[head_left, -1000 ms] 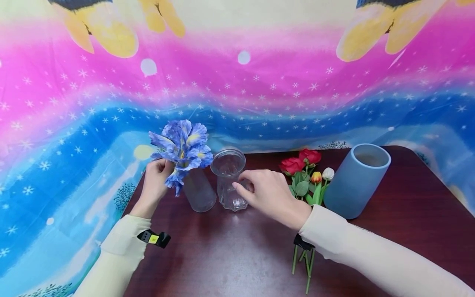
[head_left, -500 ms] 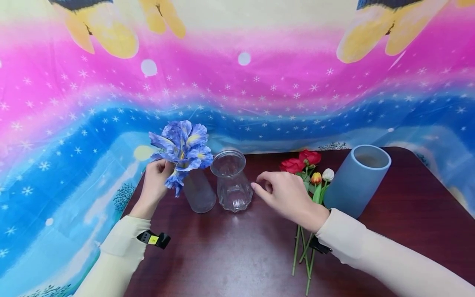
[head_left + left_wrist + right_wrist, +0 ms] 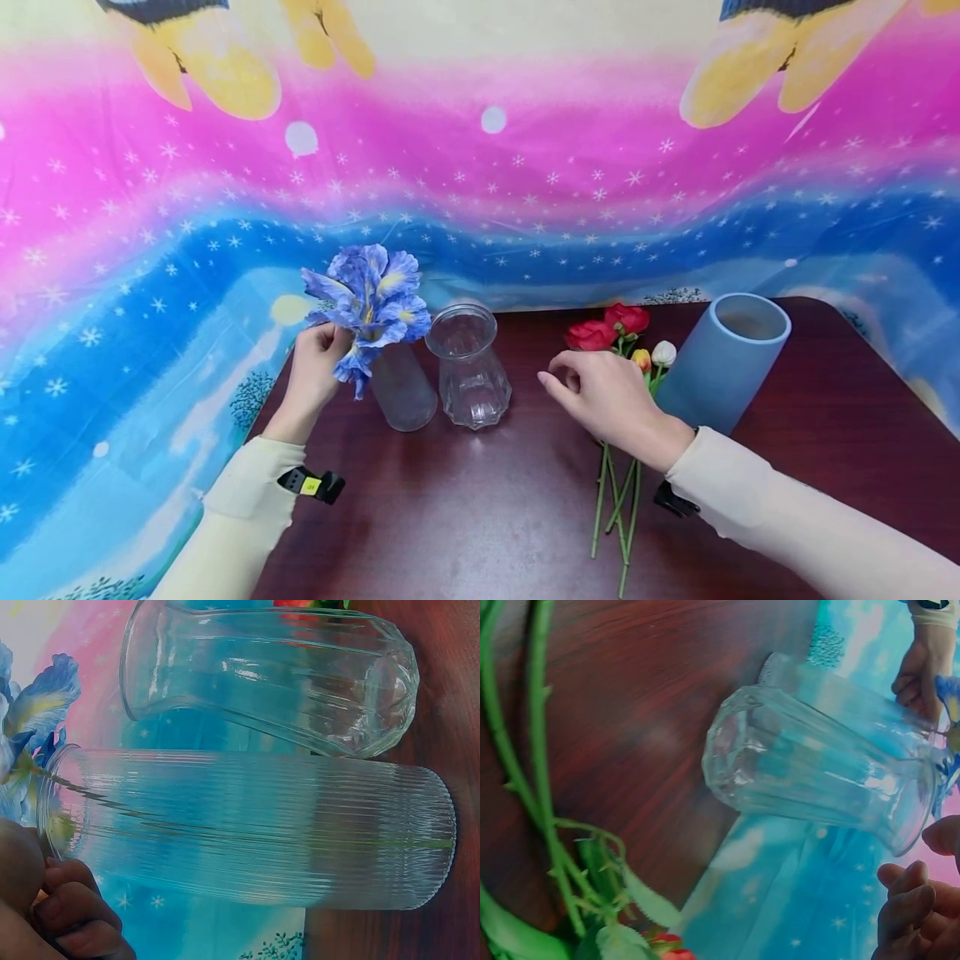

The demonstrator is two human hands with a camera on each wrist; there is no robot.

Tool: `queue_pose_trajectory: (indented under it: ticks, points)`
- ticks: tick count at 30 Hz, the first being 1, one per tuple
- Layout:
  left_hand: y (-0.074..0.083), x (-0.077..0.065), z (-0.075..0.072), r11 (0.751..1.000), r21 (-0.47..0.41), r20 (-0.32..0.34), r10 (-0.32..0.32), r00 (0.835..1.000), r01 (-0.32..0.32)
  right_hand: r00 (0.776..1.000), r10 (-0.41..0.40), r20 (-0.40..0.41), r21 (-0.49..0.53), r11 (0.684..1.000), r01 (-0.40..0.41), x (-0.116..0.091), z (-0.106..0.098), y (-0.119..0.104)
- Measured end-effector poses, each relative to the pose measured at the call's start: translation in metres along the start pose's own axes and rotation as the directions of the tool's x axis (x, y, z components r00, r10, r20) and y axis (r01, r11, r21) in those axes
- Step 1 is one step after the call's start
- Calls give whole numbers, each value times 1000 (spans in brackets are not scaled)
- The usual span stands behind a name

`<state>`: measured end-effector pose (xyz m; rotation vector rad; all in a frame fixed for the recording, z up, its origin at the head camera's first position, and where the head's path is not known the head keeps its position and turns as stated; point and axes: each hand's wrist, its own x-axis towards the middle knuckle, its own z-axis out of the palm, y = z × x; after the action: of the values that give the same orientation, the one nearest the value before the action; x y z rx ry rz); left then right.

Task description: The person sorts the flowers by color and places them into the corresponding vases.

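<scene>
Left hand [image 3: 313, 365] curled at top of ribbed vase [image 3: 255, 829]; I cannot tell whether gripping. Blue flowers [image 3: 369, 300] beside it, stem [image 3: 112, 801] inside vase. Right hand [image 3: 609, 396], fingers loosely bent, holds nothing, near red roses [image 3: 591, 335], apart from clear vase [image 3: 475, 387].

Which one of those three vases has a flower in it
The ribbed clear vase on the left: the blue iris has its stem inside. No flower shows in the flared clear vase or the blue vase.
</scene>
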<state>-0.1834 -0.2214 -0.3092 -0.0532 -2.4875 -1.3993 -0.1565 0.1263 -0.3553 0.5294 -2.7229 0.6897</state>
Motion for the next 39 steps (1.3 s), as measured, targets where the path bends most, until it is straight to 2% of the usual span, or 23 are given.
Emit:
queue_pose_trajectory:
  ticks: [14,21,24,31,39]
  points:
    - [-2,1,1,1000,-5,5,12,1000,-12,997,64,48,0,998,-64,-18,5,25]
    - [-36,14,5,1000,-8,-19,21,1000,-21,992,94,81,-23,995,-92,-24,7,37]
    - [-42,15,6,999,-18,-23,31,999,-32,990,108,93,-27,994,-106,-27,8,43]
    - [-42,15,6,999,-24,-33,43,999,-44,984,131,123,-47,991,-126,-35,12,54]
    - [-39,15,6,1000,-6,-28,27,999,-27,973,148,179,-62,988,-139,-41,14,60]
